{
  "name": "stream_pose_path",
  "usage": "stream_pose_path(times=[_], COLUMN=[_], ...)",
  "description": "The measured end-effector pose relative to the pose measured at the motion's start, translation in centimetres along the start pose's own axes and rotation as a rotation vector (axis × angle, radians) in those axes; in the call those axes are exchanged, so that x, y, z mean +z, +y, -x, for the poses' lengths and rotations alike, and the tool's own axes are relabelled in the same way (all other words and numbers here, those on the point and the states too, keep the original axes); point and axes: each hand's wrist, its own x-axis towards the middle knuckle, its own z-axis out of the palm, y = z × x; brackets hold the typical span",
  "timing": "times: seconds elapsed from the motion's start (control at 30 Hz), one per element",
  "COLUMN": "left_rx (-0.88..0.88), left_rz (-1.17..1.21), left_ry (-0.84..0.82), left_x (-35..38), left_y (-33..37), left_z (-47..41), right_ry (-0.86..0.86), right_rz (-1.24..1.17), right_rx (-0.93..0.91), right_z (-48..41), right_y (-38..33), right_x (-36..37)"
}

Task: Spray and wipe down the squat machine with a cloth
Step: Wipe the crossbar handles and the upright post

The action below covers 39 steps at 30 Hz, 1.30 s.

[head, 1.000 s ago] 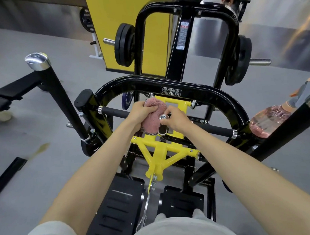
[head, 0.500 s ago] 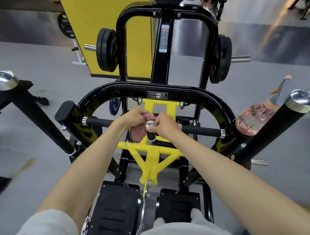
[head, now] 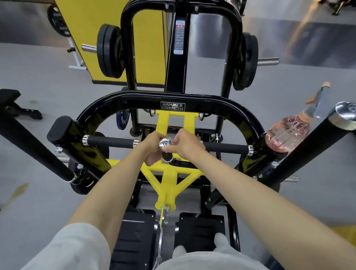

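- Grey gym floor (head: 45, 90), squat machine (head: 170, 97) in front of me.
- Left hand (head: 151, 149) curled at centre handle (head: 164, 144) — cloth hidden, grip unclear.
- Right hand (head: 186, 144) pinches handle's chrome cap.
- 1 spray bottle (head: 287, 132) on frame, right side.

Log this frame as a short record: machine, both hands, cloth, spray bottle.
machine: black frame, yellow linkage
left hand: curled beside the handle, contents hidden
right hand: pinches the handle at its chrome cap
cloth: not clearly visible
spray bottle: pink, propped on the machine's right side, untouched
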Motion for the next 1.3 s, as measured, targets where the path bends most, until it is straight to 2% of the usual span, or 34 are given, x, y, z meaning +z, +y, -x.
stream_pose_path(times=[0.07,0.33,0.63,0.77,0.87,1.1,1.23,1.3], left_rx=[-0.011,0.034,0.02,0.066,0.063,0.04,0.041,-0.156], left_rz=[-0.044,-0.076,0.186,0.286,0.404,1.102,1.101,1.058], left_ry=[-0.075,-0.206,-0.264,-0.201,-0.077,0.335,0.345,0.389], left_x=[-0.4,-1.6,-4.0,-4.2,-3.7,1.0,3.7,5.4], left_y=[0.2,2.4,3.9,4.1,3.3,0.5,-1.1,-2.6], left_z=[0.0,0.9,3.2,5.2,6.2,8.8,9.1,8.2], right_ry=[0.004,0.001,-0.005,-0.026,-0.031,-0.035,-0.059,-0.066], right_rz=[-0.012,-0.041,-0.037,-0.065,-0.045,-0.066,-0.073,-0.072], right_rx=[0.002,-0.014,0.02,0.043,0.059,-0.003,-0.004,-0.008], right_z=[-0.1,-0.7,-1.0,-1.6,-1.9,-2.3,-2.5,-2.3], right_y=[0.2,0.6,0.8,0.9,1.0,1.5,1.1,1.0], right_x=[0.2,0.6,1.0,0.9,1.0,1.1,1.0,1.0])
